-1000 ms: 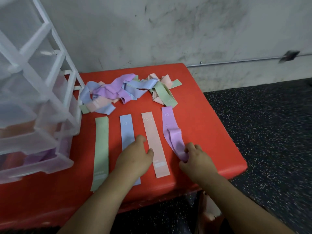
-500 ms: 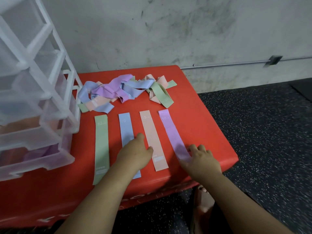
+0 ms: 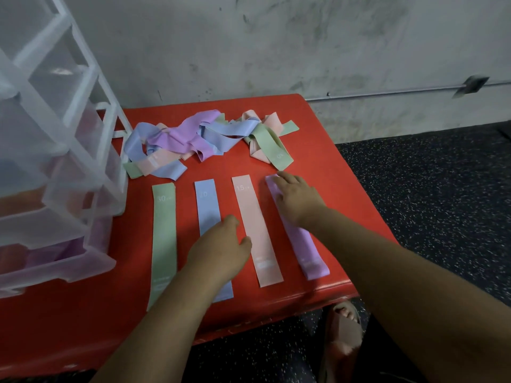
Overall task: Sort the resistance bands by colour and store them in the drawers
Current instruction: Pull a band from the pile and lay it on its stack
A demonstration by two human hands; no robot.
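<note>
My right hand (image 3: pixel 296 197) lies flat on the far end of the purple band (image 3: pixel 307 250). Its fingers are straight and pressing, gripping nothing. The band runs long from my fingertips back under my wrist. My left hand (image 3: pixel 221 250) rests loose on the blue band (image 3: pixel 206 200), pinching nothing. The messy pile (image 3: pixel 188 139) sits just past my right fingertips. A loose green band (image 3: pixel 272 150) pokes out closest, slanting away to the left, so I think my right hand is nearer to grab it.
</note>
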